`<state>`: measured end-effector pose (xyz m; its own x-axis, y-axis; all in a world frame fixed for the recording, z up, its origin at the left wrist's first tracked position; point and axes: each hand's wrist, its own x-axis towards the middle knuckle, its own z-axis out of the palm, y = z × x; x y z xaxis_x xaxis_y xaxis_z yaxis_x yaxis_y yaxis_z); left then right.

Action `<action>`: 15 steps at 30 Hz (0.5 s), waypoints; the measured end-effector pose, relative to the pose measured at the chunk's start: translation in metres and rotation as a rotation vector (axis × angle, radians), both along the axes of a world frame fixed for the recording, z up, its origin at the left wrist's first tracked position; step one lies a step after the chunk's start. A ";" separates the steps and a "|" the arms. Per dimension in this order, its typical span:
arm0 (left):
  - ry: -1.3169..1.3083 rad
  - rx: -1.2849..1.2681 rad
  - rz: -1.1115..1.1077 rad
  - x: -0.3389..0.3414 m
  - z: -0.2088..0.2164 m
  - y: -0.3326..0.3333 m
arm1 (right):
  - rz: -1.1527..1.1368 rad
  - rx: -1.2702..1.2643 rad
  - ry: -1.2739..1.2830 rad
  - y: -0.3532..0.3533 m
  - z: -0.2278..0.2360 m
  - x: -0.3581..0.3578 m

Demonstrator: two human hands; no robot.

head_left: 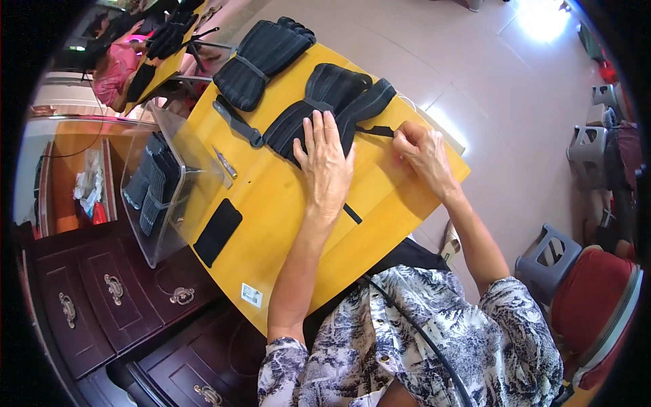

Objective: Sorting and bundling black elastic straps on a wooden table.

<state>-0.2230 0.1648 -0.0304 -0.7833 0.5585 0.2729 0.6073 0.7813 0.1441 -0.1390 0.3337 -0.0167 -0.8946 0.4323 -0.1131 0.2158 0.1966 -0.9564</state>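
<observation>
A bundle of dark striped fabric [339,88], cinched round its middle with a band, lies on the yellow table [380,197]. My left hand [327,156] rests flat on its near side, fingers stretched out. From the bundle's right side a thin black strip [375,131] runs out to my right hand [422,152], whose fingers are closed on its end. What passes under my left palm is hidden, though a short black strip end [352,214] shows beside that wrist. Behind lies a second dark bundle [261,64], bound with a grey band.
Left of the bundle are a grey strap [237,122] and a small cutter-like tool [224,163]. A black flat rectangle [218,233] lies nearer. At the left edge, a clear bin [178,203] holds banded dark pieces. Another person [116,71] sits at a far table.
</observation>
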 end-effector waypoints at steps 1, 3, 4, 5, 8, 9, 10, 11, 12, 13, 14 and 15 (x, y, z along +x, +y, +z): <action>-0.025 0.024 -0.017 -0.003 0.000 -0.005 | 0.010 0.066 -0.019 0.003 -0.004 0.001; -0.039 0.042 -0.066 -0.008 0.000 -0.015 | 0.021 0.128 -0.033 0.008 -0.012 0.000; -0.060 0.063 -0.114 -0.009 0.001 -0.017 | -0.006 0.220 -0.010 0.010 -0.017 -0.001; -0.062 0.039 -0.127 -0.010 0.000 -0.018 | -0.034 0.312 0.012 0.013 -0.020 -0.002; -0.068 0.040 -0.128 -0.010 -0.005 -0.021 | 0.020 0.081 -0.148 0.019 -0.004 -0.004; -0.065 0.040 -0.125 -0.009 -0.004 -0.018 | 0.030 0.068 -0.124 0.019 -0.004 -0.005; -0.021 0.049 -0.078 -0.007 -0.005 -0.015 | 0.033 0.069 -0.122 0.019 -0.003 -0.005; 0.022 0.058 -0.031 -0.006 -0.004 -0.012 | 0.045 0.088 -0.059 0.018 -0.002 -0.006; 0.022 0.059 -0.029 -0.008 -0.004 -0.012 | 0.056 0.107 0.001 0.016 -0.001 -0.005; 0.043 0.079 -0.038 -0.011 -0.003 -0.010 | 0.058 0.108 0.001 0.013 0.000 -0.004; 0.064 0.100 -0.047 -0.012 -0.002 -0.010 | 0.073 0.081 -0.003 0.009 0.002 0.000; 0.064 0.103 -0.050 -0.011 0.003 -0.008 | 0.084 0.056 -0.008 0.008 0.003 0.003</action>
